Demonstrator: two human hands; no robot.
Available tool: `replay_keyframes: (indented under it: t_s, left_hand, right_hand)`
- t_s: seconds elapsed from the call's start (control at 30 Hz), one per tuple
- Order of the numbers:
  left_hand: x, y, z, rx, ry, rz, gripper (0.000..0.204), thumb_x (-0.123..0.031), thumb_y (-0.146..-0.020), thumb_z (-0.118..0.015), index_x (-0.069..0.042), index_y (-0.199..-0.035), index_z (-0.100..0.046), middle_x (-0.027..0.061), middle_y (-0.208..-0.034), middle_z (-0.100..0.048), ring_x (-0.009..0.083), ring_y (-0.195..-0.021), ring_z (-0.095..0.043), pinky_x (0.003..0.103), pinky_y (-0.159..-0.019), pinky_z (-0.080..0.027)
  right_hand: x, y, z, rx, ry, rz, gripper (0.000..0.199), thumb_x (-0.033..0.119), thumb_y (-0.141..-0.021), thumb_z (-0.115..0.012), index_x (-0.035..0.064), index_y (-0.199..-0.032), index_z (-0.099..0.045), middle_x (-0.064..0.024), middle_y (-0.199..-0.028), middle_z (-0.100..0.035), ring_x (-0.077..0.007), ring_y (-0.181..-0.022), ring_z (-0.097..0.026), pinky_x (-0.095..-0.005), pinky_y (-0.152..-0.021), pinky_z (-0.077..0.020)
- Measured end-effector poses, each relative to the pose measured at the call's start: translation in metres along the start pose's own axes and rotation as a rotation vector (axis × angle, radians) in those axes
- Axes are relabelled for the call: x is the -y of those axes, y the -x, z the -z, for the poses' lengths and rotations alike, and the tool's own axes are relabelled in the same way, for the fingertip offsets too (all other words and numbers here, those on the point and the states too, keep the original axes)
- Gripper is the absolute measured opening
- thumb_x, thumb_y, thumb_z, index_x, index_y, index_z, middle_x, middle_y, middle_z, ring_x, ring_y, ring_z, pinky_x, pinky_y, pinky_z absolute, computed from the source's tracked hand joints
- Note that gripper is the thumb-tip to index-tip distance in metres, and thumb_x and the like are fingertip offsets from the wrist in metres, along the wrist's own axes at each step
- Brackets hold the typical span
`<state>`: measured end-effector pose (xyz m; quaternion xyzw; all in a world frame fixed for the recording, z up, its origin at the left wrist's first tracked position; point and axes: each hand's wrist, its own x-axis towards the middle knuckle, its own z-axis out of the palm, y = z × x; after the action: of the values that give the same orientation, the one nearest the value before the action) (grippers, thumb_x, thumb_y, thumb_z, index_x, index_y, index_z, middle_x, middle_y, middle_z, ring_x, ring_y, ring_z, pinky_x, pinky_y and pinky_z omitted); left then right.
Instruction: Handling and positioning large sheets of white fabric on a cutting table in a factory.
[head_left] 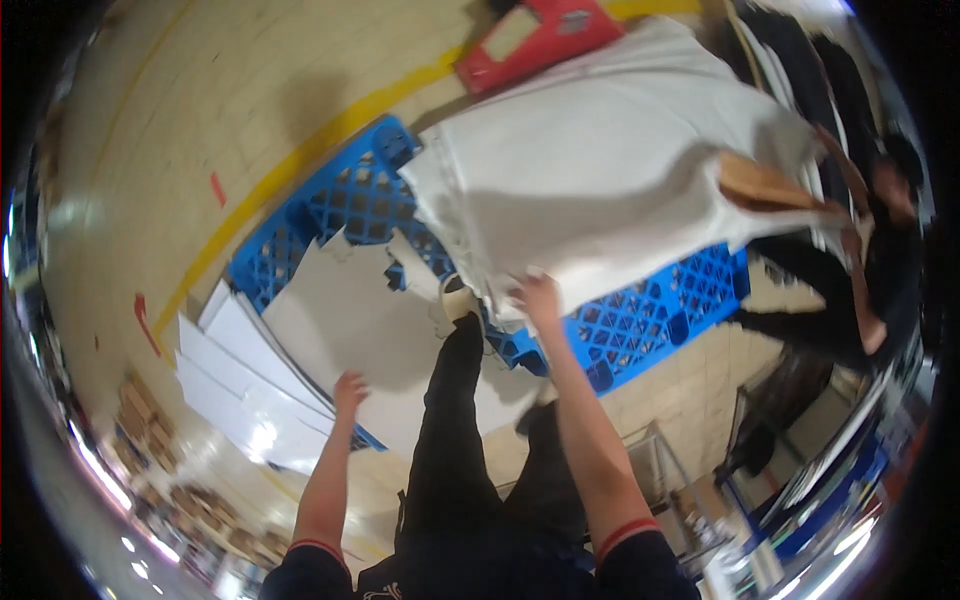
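Observation:
A stack of large white sheets [600, 150] lies ahead of me on a blue plastic pallet [630, 310]. My right hand [538, 300] grips the near edge of the top sheet close to its left corner; the thumb is hidden. At the right end, a co-worker's hands hold the same stack's edge up, and a brown underside [765, 185] shows there. My left hand [350, 390] hangs with loose, slightly blurred fingers over pale grey cut sheets [340, 310] with jagged edges, and nothing shows in it. My foot in a light shoe [460, 300] stands on the cut sheets.
Glossy white sheets [250, 390] fan out at the left. A red piece of equipment [540, 45] touches the stack's far side. The co-worker [890, 260] in dark clothes stands at the right. A yellow line [290, 165] crosses the floor; a metal frame [660, 460] stands at lower right.

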<state>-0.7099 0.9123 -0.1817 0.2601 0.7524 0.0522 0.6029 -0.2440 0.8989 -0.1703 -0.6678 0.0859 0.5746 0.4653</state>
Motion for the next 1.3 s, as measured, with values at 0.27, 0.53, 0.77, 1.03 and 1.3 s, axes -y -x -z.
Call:
replay_keyframes:
  t_s: [0.27,0.53,0.77,1.03,1.3]
  left_hand:
    - [-0.071,0.116,0.050,0.014,-0.397,0.329,0.039,-0.037,-0.094,-0.035,-0.003,-0.097,-0.054,0.0118,-0.077,-0.061,0.0196,-0.055,-0.059,0.027,-0.043,-0.046]
    - [-0.174,0.102,-0.083,-0.075,-1.248,-0.526,0.030,-0.030,-0.090,-0.046,-0.001,-0.086,-0.055,0.0184,-0.078,-0.060,0.0373,-0.075,-0.058,0.042,-0.068,-0.045]
    - [-0.282,-0.047,-0.152,0.335,-0.943,-0.426,0.025,-0.026,-0.089,-0.049,-0.002,-0.086,-0.056,0.0062,-0.071,-0.060,0.0137,-0.063,-0.058,0.027,-0.060,-0.046]
    - [-0.174,-0.048,-0.173,0.738,-0.552,-0.056,0.023,-0.023,-0.092,-0.042,-0.005,-0.098,-0.056,0.0053,-0.082,-0.059,0.0114,-0.068,-0.057,0.025,-0.062,-0.046]
    - [-0.150,-0.042,-0.159,0.549,-0.625,-0.067,0.022,-0.025,-0.086,-0.055,-0.004,-0.092,-0.057,0.0083,-0.074,-0.061,0.0154,-0.067,-0.060,0.027,-0.062,-0.048]
  right_hand:
    - [-0.001,0.038,-0.068,0.341,0.624,0.445,0.037,0.034,-0.089,-0.044,0.0005,-0.094,-0.058,-0.0163,-0.088,-0.063,-0.0278,-0.084,-0.061,-0.0390,-0.075,-0.0465]
    - [-0.200,0.075,0.180,-0.085,0.129,-0.108,0.023,0.022,-0.084,-0.053,0.0050,-0.097,-0.060,-0.0067,-0.073,-0.060,-0.0143,-0.063,-0.057,-0.0294,-0.058,-0.0468]
    - [-0.233,0.180,0.318,-0.668,0.078,-0.573,0.022,0.019,-0.081,-0.053,0.0044,-0.097,-0.057,-0.0086,-0.070,-0.060,-0.0138,-0.053,-0.057,-0.0246,-0.041,-0.0399]
    - [-0.140,0.000,0.114,-0.323,-0.354,-0.272,0.043,0.030,-0.084,-0.057,0.0037,-0.117,-0.049,-0.0107,-0.101,-0.059,-0.0191,-0.091,-0.058,-0.0347,-0.079,-0.0458]
    - [-0.101,-0.118,-0.008,-0.506,-0.772,-0.438,0.063,0.023,-0.072,-0.071,0.0037,-0.125,-0.043,-0.0097,-0.117,-0.052,-0.0253,-0.107,-0.049,-0.0430,-0.092,-0.0366]
